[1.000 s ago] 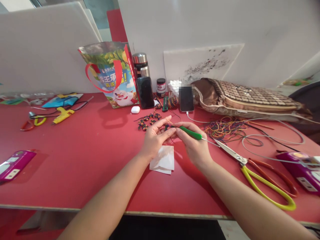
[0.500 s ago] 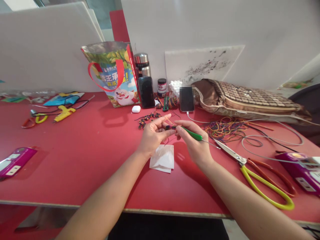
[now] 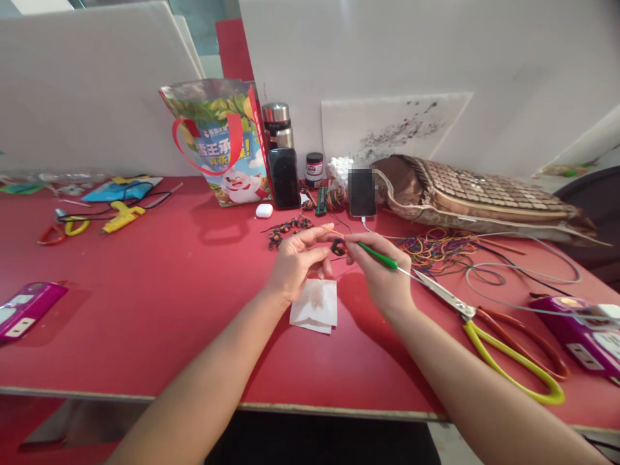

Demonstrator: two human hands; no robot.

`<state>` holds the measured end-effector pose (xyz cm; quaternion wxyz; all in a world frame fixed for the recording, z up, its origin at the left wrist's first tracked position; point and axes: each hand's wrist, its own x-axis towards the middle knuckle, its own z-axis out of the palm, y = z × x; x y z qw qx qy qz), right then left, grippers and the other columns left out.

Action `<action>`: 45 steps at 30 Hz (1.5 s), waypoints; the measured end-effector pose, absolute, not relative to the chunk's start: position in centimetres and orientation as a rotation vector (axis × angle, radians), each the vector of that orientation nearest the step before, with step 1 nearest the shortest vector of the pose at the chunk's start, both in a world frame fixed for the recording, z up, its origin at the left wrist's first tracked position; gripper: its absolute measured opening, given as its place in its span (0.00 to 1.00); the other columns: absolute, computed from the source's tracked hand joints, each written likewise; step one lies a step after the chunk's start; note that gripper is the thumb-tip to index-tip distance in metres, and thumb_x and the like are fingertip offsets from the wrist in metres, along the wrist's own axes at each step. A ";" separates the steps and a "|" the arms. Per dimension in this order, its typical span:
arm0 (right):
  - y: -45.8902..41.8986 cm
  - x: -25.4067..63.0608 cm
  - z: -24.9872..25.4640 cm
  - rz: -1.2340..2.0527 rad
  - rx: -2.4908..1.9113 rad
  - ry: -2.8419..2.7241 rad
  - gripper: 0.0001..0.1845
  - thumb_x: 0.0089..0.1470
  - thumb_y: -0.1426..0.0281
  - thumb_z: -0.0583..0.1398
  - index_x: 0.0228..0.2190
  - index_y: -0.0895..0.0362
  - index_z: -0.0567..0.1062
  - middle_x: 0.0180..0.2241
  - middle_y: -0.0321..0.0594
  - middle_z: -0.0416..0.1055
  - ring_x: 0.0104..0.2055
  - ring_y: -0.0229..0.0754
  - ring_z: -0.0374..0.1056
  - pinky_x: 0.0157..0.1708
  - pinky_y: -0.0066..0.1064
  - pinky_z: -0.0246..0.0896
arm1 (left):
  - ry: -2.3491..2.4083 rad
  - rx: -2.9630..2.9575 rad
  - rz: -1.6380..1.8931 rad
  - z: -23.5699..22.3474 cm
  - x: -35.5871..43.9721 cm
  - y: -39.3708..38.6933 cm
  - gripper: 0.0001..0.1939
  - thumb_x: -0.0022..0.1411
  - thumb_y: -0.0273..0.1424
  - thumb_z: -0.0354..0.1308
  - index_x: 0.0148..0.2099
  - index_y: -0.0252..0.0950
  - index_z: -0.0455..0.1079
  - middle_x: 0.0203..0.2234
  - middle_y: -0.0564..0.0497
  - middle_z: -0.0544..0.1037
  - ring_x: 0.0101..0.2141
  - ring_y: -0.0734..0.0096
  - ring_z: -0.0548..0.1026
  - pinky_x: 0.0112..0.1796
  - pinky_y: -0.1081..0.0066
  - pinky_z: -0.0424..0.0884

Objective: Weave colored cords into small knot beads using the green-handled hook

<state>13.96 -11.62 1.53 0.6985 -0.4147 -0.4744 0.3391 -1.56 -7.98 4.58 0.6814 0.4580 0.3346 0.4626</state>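
In the head view, my right hand (image 3: 382, 268) grips a crochet hook (image 3: 378, 256) by its green handle, the bare metal end pointing back to the right. A small dark multicolored crocheted piece (image 3: 338, 247) curls at my right fingertips. My left hand (image 3: 301, 258) holds the yarn, with an orange strand (image 3: 338, 233) stretched from its raised index finger toward the hook. Its thumb is apart from the crocheted piece. The hook's working tip is hidden by my right fingers. A folded white tissue (image 3: 314, 309) lies below my hands, and a curly crocheted strip (image 3: 285, 231) lies behind the left one.
Large scissors (image 3: 465, 310) and a yarn tangle (image 3: 436, 248) lie right, with a white cable (image 3: 472, 278). Behind stand a shopping bag (image 3: 220, 152), a dark phone (image 3: 284, 179), another phone (image 3: 362, 194) and a jar (image 3: 314, 169). A yellow glue gun (image 3: 122, 216) lies left.
My right hand has moved slightly right, away from the left, taking hook and crocheted piece with it. The left thumb has come off the piece, which now shows as a curl.
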 end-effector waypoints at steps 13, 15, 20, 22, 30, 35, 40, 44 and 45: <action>-11.8 13.6 2.6 1.051 -0.852 -0.729 0.06 0.46 0.70 0.74 0.31 0.53 0.87 0.24 0.34 0.78 0.26 0.35 0.71 0.29 0.31 0.68 | 0.752 1.008 1.074 5.0 -1.3 -8.3 0.24 0.47 0.28 0.77 0.49 0.35 0.82 0.32 0.54 0.82 0.16 0.81 0.71 0.18 0.75 0.62; -11.7 13.6 2.7 1.087 -0.832 -0.696 0.06 0.45 0.70 0.74 0.31 0.53 0.87 0.24 0.34 0.78 0.26 0.35 0.70 0.29 0.30 0.69 | 0.736 1.001 1.074 4.9 -1.4 -8.2 0.24 0.48 0.28 0.76 0.49 0.35 0.82 0.32 0.52 0.83 0.17 0.81 0.71 0.18 0.75 0.60; -11.5 13.7 2.9 1.160 -0.814 -0.603 0.07 0.43 0.70 0.75 0.29 0.54 0.86 0.24 0.34 0.77 0.25 0.32 0.70 0.28 0.26 0.68 | 0.679 0.952 1.055 4.8 -1.8 -8.0 0.23 0.48 0.27 0.73 0.49 0.35 0.83 0.31 0.52 0.83 0.17 0.80 0.71 0.18 0.75 0.60; -11.6 13.7 2.9 1.156 -0.806 -0.600 0.07 0.43 0.70 0.75 0.29 0.54 0.87 0.24 0.34 0.77 0.25 0.32 0.70 0.28 0.25 0.67 | 0.669 0.934 1.048 4.9 -1.9 -8.0 0.22 0.49 0.30 0.74 0.49 0.35 0.83 0.30 0.53 0.82 0.17 0.80 0.72 0.17 0.75 0.60; -11.8 13.6 2.9 1.128 -0.806 -0.658 0.06 0.46 0.70 0.74 0.31 0.52 0.86 0.25 0.34 0.77 0.26 0.34 0.70 0.29 0.29 0.69 | 0.674 0.974 1.074 4.7 -1.7 -8.0 0.25 0.47 0.26 0.77 0.49 0.39 0.83 0.32 0.55 0.82 0.21 0.82 0.71 0.21 0.75 0.64; -11.6 13.7 2.7 1.171 -0.836 -0.597 0.08 0.45 0.69 0.75 0.30 0.53 0.85 0.26 0.34 0.77 0.26 0.34 0.70 0.28 0.29 0.70 | 0.672 0.903 1.046 4.6 -1.8 -7.7 0.24 0.48 0.26 0.77 0.49 0.37 0.83 0.32 0.53 0.83 0.20 0.82 0.70 0.21 0.75 0.64; -11.5 13.6 2.8 1.183 -0.816 -0.548 0.10 0.42 0.69 0.77 0.30 0.53 0.86 0.26 0.34 0.78 0.26 0.32 0.70 0.28 0.25 0.71 | 0.665 0.900 1.014 4.7 -1.7 -7.9 0.24 0.47 0.28 0.79 0.49 0.37 0.83 0.31 0.55 0.81 0.20 0.81 0.73 0.22 0.75 0.66; -11.5 13.6 2.8 1.180 -0.810 -0.556 0.09 0.42 0.70 0.77 0.30 0.54 0.86 0.25 0.34 0.78 0.26 0.32 0.71 0.29 0.25 0.72 | 0.678 0.931 1.036 4.6 -1.5 -8.0 0.24 0.46 0.26 0.79 0.48 0.36 0.83 0.30 0.55 0.80 0.20 0.82 0.71 0.22 0.75 0.64; -11.5 13.6 2.7 1.179 -0.811 -0.564 0.09 0.43 0.69 0.76 0.30 0.53 0.86 0.25 0.34 0.78 0.26 0.33 0.71 0.29 0.26 0.72 | 0.674 0.926 1.034 4.6 -1.4 -7.9 0.24 0.46 0.26 0.79 0.48 0.37 0.83 0.30 0.55 0.81 0.20 0.82 0.71 0.22 0.75 0.63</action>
